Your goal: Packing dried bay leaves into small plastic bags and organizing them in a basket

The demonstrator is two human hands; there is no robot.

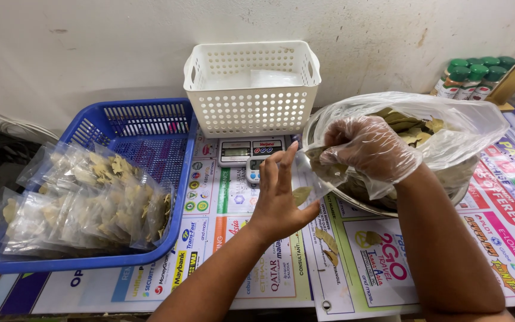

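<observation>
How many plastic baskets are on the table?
2. The blue plastic basket sits on the left, holding clear packets of dried leaves. The white plastic basket stands on the small digital scale against the wall. None seems hidden.

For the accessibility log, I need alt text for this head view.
A gloved right hand pushes dried leaves into a small clear packet held open by the bare left hand, beside a bag of leaves. A blue tray holds filled packets.
</observation>
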